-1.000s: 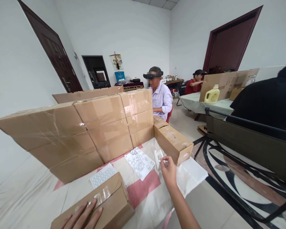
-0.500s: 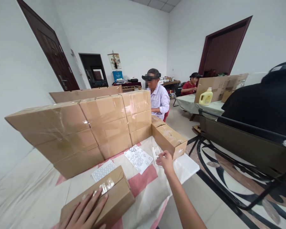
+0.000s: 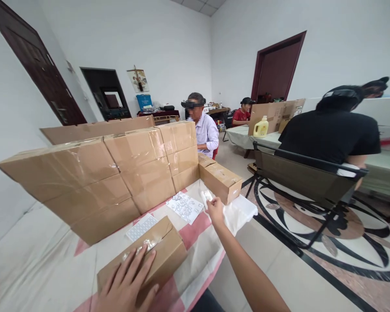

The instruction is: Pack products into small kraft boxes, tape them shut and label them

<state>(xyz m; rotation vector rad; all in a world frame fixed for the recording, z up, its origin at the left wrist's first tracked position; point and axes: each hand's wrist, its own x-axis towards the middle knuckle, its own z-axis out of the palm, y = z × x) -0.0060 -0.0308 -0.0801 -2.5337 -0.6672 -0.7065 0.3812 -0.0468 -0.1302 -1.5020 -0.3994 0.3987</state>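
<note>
So we've got our left hand (image 3: 126, 277) laid flat on the long brown cardboard box (image 3: 170, 251) at the near edge of the table (image 3: 196, 227), palm down with the fingers spread, right beside the shiny clear tape (image 3: 149, 243) on its top. Our guess is that the flat palm is there to keep the box from sliding, since nothing else braces it. Our right hand (image 3: 216, 211) is reaching toward the table's right edge, thumb and fingers pinched on a small white object (image 3: 205, 197), maybe a roll or dispenser, too small to tell. It sits just beside the low brown carton (image 3: 222, 180), probably parked there so it's easy to grab. Between the hands lie a white sheet covered in small outlined shapes (image 3: 184, 208) and, tucked behind our box, a pale sheet with neat rows of marks (image 3: 141, 227). The tall wall of taped brown cartons (image 3: 146, 173) runs along the far side, so we'd say there's little room to push that way. The pink-and-white cloth leaves a bare strip between our box and the right hand, which looks like the handiest working space. Watch the near edge though: our box sits close to it, and past the table's right edge it's just floor.
</note>
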